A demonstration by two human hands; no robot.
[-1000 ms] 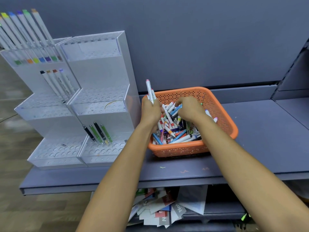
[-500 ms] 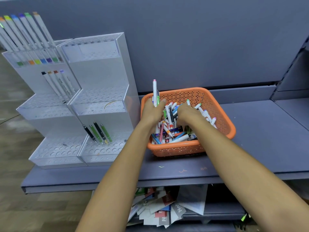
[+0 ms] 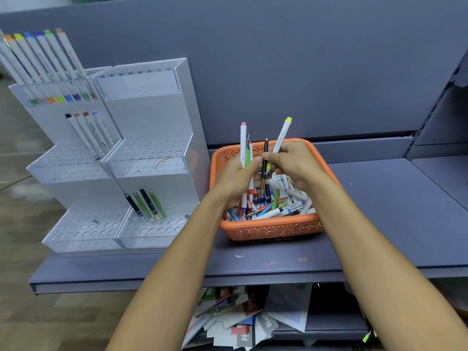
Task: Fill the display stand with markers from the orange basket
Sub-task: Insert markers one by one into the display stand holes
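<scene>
An orange basket [image 3: 268, 230] full of loose markers and pens stands on the grey shelf. Both hands hover over it, touching each other. My left hand [image 3: 234, 177] grips a white marker with a pink cap [image 3: 243, 138] and a green pen upright. My right hand [image 3: 295, 163] holds a white marker with a yellow-green cap [image 3: 283, 134] and pinches a black pen [image 3: 265, 158]. The white tiered display stand [image 3: 149, 158] is to the left, with several dark and green pens [image 3: 145, 202] in its lowest tier.
A second white stand [image 3: 63, 168] further left carries rows of white markers with coloured caps [image 3: 48, 59]. Bare grey shelf [image 3: 392, 211] extends right of the basket. Loose printed papers [image 3: 243, 317] lie on the shelf below. A grey back panel rises behind.
My right hand has come up out of the basket with a yellow-green capped marker and a black pen. It now meets my left hand, which still holds the pink-capped marker.
</scene>
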